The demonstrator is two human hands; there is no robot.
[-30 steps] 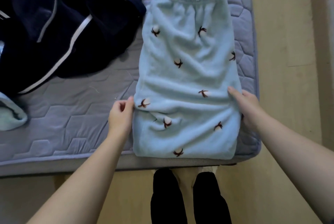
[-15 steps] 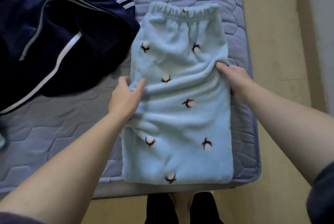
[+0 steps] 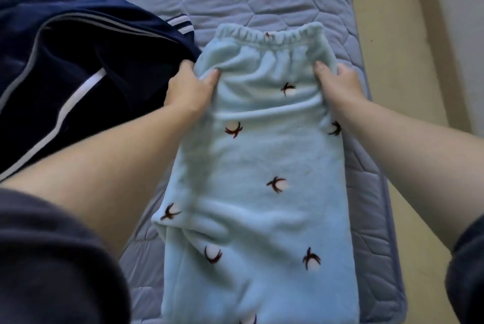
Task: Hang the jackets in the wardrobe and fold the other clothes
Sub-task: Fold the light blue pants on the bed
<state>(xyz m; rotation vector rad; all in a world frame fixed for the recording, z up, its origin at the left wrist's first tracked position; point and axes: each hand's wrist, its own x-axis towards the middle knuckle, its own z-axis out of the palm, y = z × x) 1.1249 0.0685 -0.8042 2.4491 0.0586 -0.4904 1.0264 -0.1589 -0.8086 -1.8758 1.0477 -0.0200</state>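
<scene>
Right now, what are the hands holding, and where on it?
The left hand and the right hand each grip the light blue pants at a side edge, just below the elastic waistband.

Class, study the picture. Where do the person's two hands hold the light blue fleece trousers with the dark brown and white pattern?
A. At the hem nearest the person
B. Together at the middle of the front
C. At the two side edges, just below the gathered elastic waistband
C: the left hand and the right hand each grip a side edge of the light blue fleece trousers, just below the gathered elastic waistband.
</scene>
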